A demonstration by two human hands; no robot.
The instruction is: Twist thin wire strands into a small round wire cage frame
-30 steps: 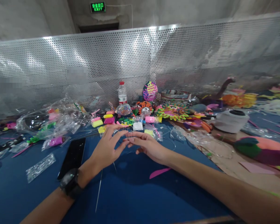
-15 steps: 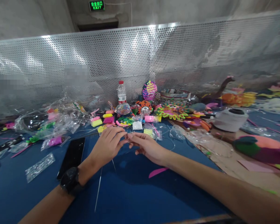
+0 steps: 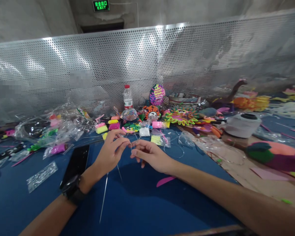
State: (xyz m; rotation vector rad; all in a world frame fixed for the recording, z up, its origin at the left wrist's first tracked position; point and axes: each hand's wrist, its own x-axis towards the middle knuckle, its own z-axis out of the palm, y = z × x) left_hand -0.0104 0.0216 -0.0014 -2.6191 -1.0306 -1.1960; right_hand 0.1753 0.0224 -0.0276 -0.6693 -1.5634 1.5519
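Note:
My left hand point(image 3: 110, 151) is closed in a pinch, thumb and forefinger meeting on a thin wire point(image 3: 133, 146). Facing it, my right hand point(image 3: 156, 158) pinches the same fine wire between thumb and fingers. Only a short twisted, coppery-looking bit shows between the fingertips; the rest there is too small to make out. Below my left hand, a straight silvery strand point(image 3: 103, 198) slants down over the blue table mat point(image 3: 137, 203). A thin loop curves out beyond my right hand. Close under my right wrist lies a magenta plastic clay knife point(image 3: 165, 181).
A black phone point(image 3: 75, 165) and a clear plastic sachet point(image 3: 42, 176) lie left. Behind my hands are several clay packets point(image 3: 157, 124), a red-capped bottle point(image 3: 128, 97) and a colourful clay flower point(image 3: 181, 117). A white roll point(image 3: 243, 126) stands right. A perforated metal screen point(image 3: 113, 65) borders the back.
My left fingers have shifted slightly left and my fingertips have drawn a little apart, showing more wire between them. My right hand's fingers have lowered slightly. Objects on the table have not moved.

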